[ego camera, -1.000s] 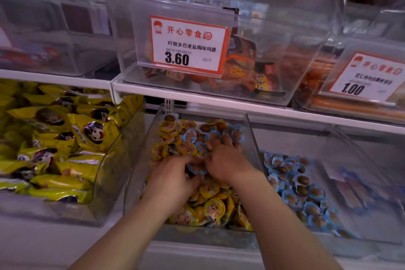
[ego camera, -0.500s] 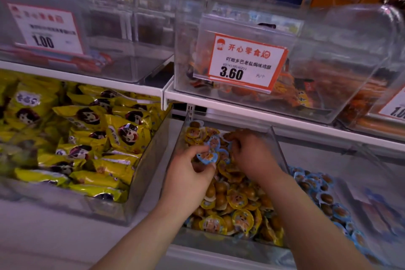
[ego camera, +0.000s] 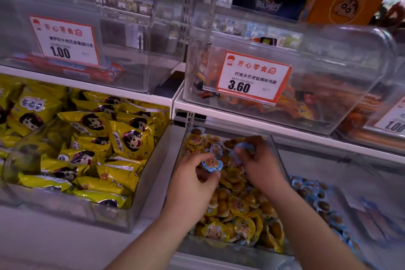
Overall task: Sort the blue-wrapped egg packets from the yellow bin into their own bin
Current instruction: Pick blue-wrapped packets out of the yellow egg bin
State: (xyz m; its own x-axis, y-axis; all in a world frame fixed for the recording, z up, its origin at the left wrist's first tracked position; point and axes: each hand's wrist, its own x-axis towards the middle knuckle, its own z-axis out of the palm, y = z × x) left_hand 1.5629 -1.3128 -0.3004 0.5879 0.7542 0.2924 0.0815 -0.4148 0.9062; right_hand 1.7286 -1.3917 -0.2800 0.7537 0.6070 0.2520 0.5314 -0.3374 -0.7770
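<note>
Head view: left hand (ego camera: 192, 180) and right hand (ego camera: 258, 164) each pinch blue packets; blue bin (ego camera: 341, 195) partly stocked, one blue packet (ego camera: 215, 149) left in yellow bin (ego camera: 277, 147).

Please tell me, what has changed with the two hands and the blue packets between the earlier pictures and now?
One second ago both hands lay pressed into the heap of the yellow bin. Since then the left hand has lifted out and pinches a blue packet, and the right hand has risen, gripping another blue packet. Both hands remain over the yellow bin; the blue bin to the right looks unchanged.
</note>
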